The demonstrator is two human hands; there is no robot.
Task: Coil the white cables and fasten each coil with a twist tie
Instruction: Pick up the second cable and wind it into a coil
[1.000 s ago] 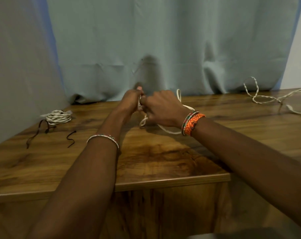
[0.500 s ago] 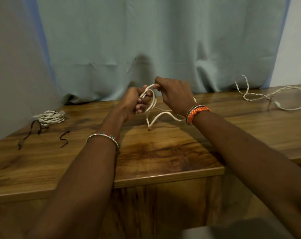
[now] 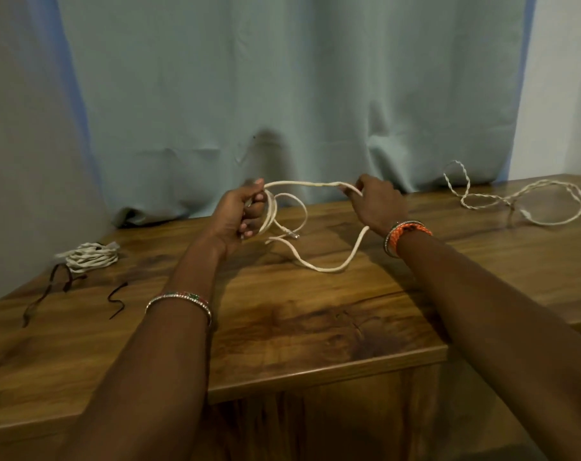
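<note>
I'm gripping the white cable (image 3: 322,267) — left hand (image 3: 239,217) clutching loops, right hand (image 3: 377,207) pinching the strand stretching between them — bare table (image 3: 315,327) lying beneath.

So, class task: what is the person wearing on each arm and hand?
Both forearms are bare, with no sleeves or gloves. The left wrist carries a thin beaded bracelet, silvery with red and green bits. The right wrist carries bracelets of orange braided thread beside a slimmer beaded band.

Head view, downward over near table (image 3: 315,327)
</note>
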